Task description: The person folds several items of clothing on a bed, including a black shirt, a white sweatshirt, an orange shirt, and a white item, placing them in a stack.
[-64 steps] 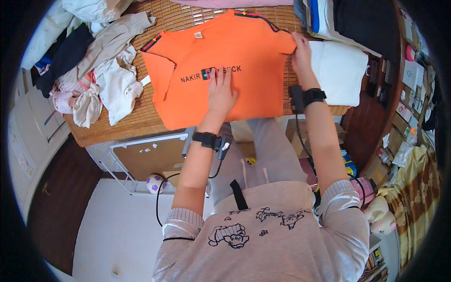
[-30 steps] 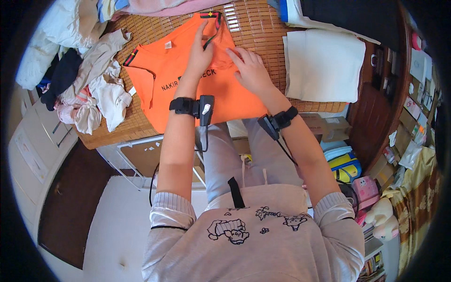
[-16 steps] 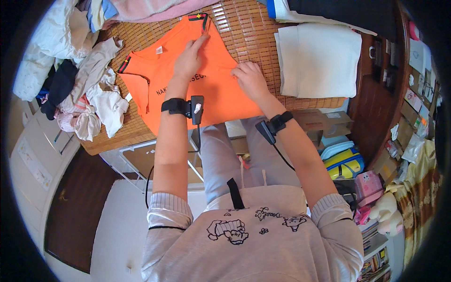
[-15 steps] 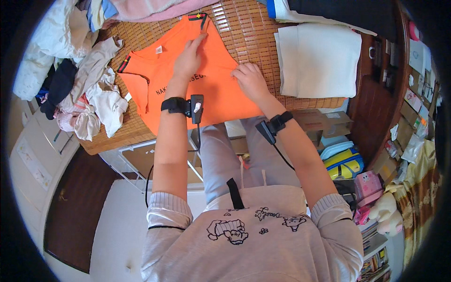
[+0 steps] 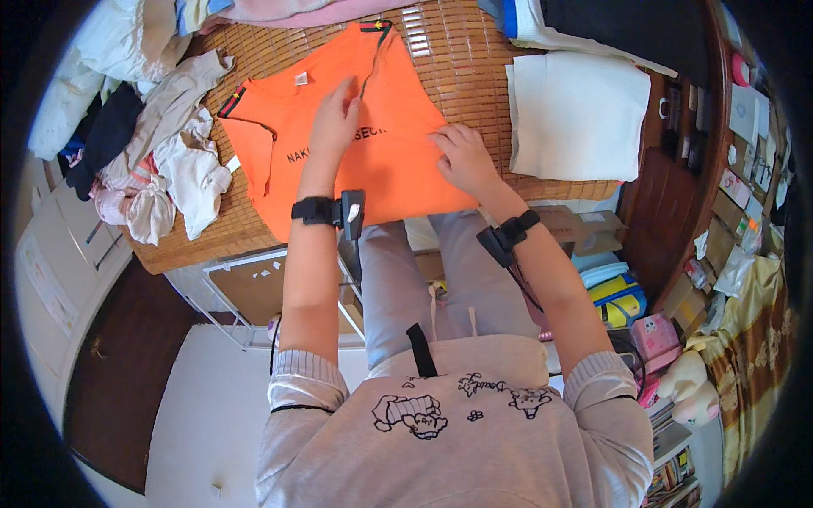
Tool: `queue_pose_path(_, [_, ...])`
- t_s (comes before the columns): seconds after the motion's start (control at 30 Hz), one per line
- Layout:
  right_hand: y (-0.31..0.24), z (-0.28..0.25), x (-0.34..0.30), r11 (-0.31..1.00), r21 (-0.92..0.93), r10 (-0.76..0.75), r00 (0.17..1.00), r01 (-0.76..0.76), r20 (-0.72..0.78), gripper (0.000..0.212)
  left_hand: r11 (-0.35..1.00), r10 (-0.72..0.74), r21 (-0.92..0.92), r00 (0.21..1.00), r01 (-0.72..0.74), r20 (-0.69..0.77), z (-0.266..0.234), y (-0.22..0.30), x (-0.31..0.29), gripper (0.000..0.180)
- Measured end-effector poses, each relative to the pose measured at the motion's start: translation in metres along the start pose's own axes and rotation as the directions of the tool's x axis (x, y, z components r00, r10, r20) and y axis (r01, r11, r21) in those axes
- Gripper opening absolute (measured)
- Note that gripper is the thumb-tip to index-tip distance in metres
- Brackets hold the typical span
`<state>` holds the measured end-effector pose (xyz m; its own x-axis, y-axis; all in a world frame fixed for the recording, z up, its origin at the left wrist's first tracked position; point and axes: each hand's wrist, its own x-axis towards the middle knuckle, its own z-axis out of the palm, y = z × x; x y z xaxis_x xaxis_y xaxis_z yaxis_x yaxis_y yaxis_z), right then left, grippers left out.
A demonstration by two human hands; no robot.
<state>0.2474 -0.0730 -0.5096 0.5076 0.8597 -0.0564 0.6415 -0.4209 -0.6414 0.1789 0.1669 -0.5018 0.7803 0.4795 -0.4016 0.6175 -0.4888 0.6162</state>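
A bright orange shirt (image 5: 398,173) with dark lettering and striped shoulder trim lies spread on a woven bamboo mat (image 5: 440,51), its collar end away from me. On the middle of the shirt rests my left hand (image 5: 335,129), fingers stretched out toward a fold line that runs down from the far right shoulder. My right hand (image 5: 467,159) is at the shirt's right edge, fingers bent and apart, their tips touching the cloth. Both wrists wear black straps with small devices.
A heap of crumpled clothes (image 5: 182,161) sits on the left of the mat. Folded white cloth (image 5: 580,114) lies to the right, with a dark garment (image 5: 627,30) beyond it. A pink blanket (image 5: 296,10) borders the far side. Cardboard boxes (image 5: 600,230) stand below the right edge.
My left hand has drawn slightly back toward me over the shirt, away from the far shoulder. The right hand stays at the right edge, its thumb now more apart. The whole view has shifted slightly.
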Motion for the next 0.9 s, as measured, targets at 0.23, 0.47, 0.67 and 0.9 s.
queue_pose_path(0.23, [-0.022,0.015,0.008,0.984,-0.102,0.149,0.989,-0.149,-0.009,0.032,0.962,0.028,0.267,0.95,0.058,-0.31,-0.035,-0.078,-0.056,0.031])
queue_pose_path(0.47, [-0.056,0.036,0.018,0.988,-0.11,0.104,0.991,-0.113,-0.086,0.035,0.939,0.085,0.328,0.858,0.101,-0.507,-0.067,-0.121,-0.064,0.05])
queue_pose_path(0.67, [-0.092,0.053,0.015,0.99,-0.047,0.132,0.99,-0.135,-0.045,0.036,0.939,0.108,0.343,0.919,0.031,-0.378,-0.076,-0.143,-0.055,0.046])
queue_pose_path(0.9, [-0.11,0.079,-0.054,0.699,0.564,0.587,0.803,-0.44,-0.102,0.02,0.996,0.053,-0.056,0.969,-0.068,-0.241,-0.08,-0.153,-0.08,0.023])
